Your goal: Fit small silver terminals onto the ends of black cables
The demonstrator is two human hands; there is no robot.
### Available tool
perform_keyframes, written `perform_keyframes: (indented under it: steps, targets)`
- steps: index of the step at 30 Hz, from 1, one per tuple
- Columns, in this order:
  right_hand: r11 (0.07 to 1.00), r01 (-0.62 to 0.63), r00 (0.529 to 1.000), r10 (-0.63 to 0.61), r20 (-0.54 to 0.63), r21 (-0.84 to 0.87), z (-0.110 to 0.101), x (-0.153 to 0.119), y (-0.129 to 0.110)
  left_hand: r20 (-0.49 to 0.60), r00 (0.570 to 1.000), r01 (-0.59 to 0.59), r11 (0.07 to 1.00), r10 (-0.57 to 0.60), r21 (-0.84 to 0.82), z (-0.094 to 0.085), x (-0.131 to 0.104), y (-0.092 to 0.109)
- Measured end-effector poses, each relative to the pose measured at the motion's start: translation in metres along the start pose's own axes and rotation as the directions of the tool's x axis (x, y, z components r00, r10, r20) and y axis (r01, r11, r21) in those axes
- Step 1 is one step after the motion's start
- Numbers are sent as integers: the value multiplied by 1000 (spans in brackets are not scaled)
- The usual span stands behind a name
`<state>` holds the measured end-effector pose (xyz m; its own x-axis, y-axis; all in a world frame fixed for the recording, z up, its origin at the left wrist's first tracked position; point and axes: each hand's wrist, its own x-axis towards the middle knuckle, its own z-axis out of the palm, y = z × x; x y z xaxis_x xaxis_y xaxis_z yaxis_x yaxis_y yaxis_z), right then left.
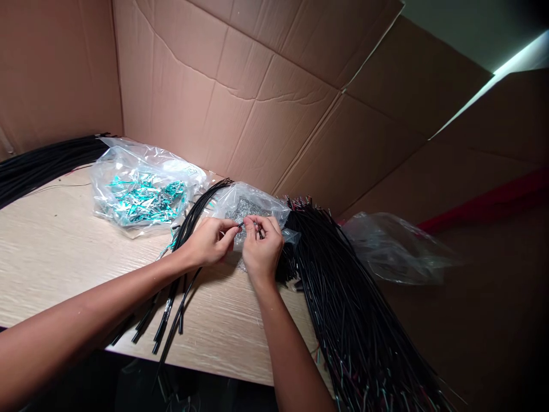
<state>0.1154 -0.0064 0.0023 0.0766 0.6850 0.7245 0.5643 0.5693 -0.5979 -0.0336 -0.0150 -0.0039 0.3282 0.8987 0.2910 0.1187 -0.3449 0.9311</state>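
Note:
My left hand [209, 242] and my right hand [262, 247] meet over the middle of the wooden table [64, 252], fingertips pinched together on a thin black cable end and a small metal piece, too small to make out clearly. Right behind them lies a clear bag of small grey metal parts [246, 209]. A few black cables [180, 274] run under my left wrist toward the table's front edge. A thick bundle of black cables [351, 320] lies to the right of my right hand and hangs over the edge.
A clear bag of teal and silver pieces [141, 197] sits at the back left. More black cables [38, 163] lie at the far left. An empty-looking clear bag [394, 246] rests at the right. Brown cardboard walls [266, 86] enclose the back and sides.

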Motion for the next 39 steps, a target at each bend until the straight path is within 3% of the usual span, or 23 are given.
perform_keyframes:
  steps: [4, 11, 15, 21, 25, 29, 34, 39]
  targets:
    - [999, -19, 998, 16, 57, 49, 4, -2, -7, -55, 998, -25, 998, 29, 57, 0, 0, -1]
    - [988, -60, 996, 50, 75, 141, -8, 6, -7, 7, 995, 99, 949, -101, -301, -2, 5, 2]
    - [996, 0, 996, -8, 89, 92, -11, 8, -1, 82, 988, 153, 893, -130, -424, -3, 5, 5]
    - [990, 136, 983, -132, 127, -24, -10, 7, 1, 80, 994, 97, 958, -78, -269, -4, 4, -1]
    - [988, 154, 976, -147, 159, -29, -7, 5, -3, 8, 998, 58, 983, -58, -175, -3, 3, -6]
    - [996, 85, 971, -89, 224, 26, -7, 6, -3, -38, 997, 58, 985, -65, -162, -2, 4, -6]
    - [990, -101, 950, 65, 307, 103, -19, 13, 0, -15, 991, 124, 949, -134, -289, -5, 6, 0]
    - [999, -50, 928, 41, 369, 15, -31, 21, 11, -33, 983, 156, 924, -178, -349, -10, 10, 4]
